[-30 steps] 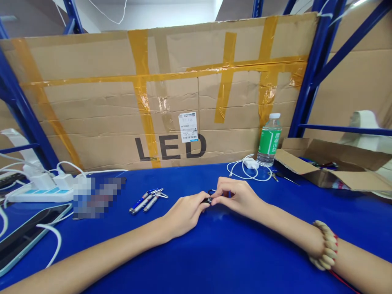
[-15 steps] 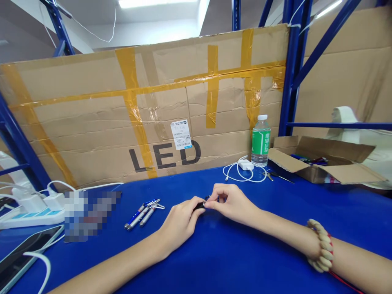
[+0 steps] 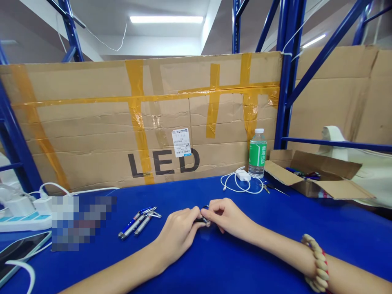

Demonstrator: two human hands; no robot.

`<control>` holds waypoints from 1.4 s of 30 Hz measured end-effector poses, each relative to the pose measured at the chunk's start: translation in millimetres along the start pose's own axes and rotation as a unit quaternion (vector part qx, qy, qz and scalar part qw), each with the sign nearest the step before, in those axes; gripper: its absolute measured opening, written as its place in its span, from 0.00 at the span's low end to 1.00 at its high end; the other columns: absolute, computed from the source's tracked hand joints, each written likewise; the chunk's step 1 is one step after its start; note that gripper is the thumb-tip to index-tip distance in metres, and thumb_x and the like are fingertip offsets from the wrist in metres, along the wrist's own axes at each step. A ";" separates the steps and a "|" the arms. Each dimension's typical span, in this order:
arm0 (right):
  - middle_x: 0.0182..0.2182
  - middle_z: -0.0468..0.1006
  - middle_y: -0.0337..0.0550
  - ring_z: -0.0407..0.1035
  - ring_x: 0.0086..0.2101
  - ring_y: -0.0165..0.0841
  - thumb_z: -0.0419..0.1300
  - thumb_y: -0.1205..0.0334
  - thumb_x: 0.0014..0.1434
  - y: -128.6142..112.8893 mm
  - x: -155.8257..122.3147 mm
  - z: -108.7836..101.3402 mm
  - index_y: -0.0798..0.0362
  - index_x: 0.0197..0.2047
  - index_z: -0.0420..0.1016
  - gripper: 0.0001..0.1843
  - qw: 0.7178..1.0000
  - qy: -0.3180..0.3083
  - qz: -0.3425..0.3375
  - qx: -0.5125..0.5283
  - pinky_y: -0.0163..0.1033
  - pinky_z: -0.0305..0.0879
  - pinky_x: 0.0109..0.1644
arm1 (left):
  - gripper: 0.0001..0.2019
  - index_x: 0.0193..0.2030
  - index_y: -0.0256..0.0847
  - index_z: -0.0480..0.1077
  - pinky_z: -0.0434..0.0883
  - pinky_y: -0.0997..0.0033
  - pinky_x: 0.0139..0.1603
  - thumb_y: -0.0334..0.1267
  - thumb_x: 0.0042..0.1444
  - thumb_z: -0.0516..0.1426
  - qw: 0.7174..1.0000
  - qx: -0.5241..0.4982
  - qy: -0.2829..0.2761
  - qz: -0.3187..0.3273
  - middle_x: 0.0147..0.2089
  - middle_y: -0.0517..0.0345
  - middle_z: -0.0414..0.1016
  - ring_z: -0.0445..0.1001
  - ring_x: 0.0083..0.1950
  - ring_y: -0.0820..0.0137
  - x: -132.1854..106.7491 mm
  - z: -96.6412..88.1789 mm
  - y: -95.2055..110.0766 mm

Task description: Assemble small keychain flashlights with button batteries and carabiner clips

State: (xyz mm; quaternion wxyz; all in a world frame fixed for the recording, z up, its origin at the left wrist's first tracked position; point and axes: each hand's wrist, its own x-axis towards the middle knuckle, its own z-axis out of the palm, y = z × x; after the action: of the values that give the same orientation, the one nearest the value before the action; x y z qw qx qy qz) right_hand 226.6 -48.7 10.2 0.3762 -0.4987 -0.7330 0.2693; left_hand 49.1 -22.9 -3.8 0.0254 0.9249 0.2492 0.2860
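My left hand [image 3: 181,228] is closed around a small black penlight-like stick [image 3: 199,220] with a shiny metal end; most of it is hidden by the fingers. At that metal end, my right hand [image 3: 225,214] pinches with thumb and forefinger. A dark loop, perhaps a clip, shows just above the right fingertips [image 3: 206,207]; what exactly they grip is too small to tell. Left of my left hand lie several pen-shaped penlights [image 3: 137,222], blue and silver, with metal clips at their far ends.
A blue tabletop [image 3: 196,269] bears a white charger with cable [image 3: 243,175], a water bottle [image 3: 257,154] and keys [image 3: 266,188]. An open cardboard box [image 3: 315,185] stands at right. A power strip [image 3: 27,220] and phone [image 3: 21,249] are at left. Taped cardboard [image 3: 101,134] walls the back.
The camera view has tilted up slightly. Both hands stay together at the black stick; the right thumb and forefinger have shifted a little over its metal end.
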 end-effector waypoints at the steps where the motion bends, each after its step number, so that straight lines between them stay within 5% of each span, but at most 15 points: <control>1: 0.23 0.70 0.38 0.58 0.14 0.19 0.53 0.50 0.57 -0.1 -0.2 -0.3 0.58 0.20 0.71 0.23 1.000 -0.005 -0.005 -0.002 0.29 0.53 0.19 | 0.06 0.32 0.41 0.56 0.67 0.73 0.35 0.35 0.62 0.47 1.000 -0.010 -0.002 -0.003 0.33 0.59 0.73 0.73 0.34 0.69 -0.1 -0.3 0.5; 15: 0.24 0.70 0.38 0.59 0.14 0.21 0.52 0.42 0.56 3.3 0.0 -0.2 0.57 0.22 0.71 0.26 1.000 -0.010 0.004 -0.027 0.30 0.54 0.20 | 0.10 0.39 0.39 0.66 0.67 0.73 0.41 0.33 0.63 0.45 0.999 0.004 -0.042 -0.017 0.37 0.57 0.73 0.72 0.38 0.69 1.8 -9.3 7.1; 23: 0.22 0.73 0.40 0.60 0.18 0.26 0.56 0.47 0.52 1.6 3.3 -3.0 0.54 0.25 0.73 0.19 0.992 0.071 -0.026 -0.105 0.32 0.57 0.22 | 0.10 0.41 0.40 0.64 0.68 0.71 0.38 0.36 0.63 0.44 0.996 0.066 -0.042 -0.049 0.38 0.56 0.73 0.72 0.39 0.68 -0.1 -7.1 4.0; 42: 0.22 0.71 0.41 0.59 0.13 0.24 0.60 0.48 0.49 5.6 6.0 -5.5 0.53 0.28 0.78 0.16 0.999 0.003 -0.047 -0.015 0.32 0.56 0.17 | 0.11 0.48 0.41 0.61 0.70 0.66 0.40 0.38 0.64 0.42 0.996 0.048 -0.049 -0.058 0.44 0.55 0.73 0.73 0.44 0.64 -4.7 -7.4 2.2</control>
State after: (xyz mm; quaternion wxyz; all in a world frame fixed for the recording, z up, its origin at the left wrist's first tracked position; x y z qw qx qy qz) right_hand 232.8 -41.0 10.7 0.3836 -0.4698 -0.7584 0.2387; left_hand 42.7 -27.8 0.4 0.0101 0.9218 0.3145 0.2265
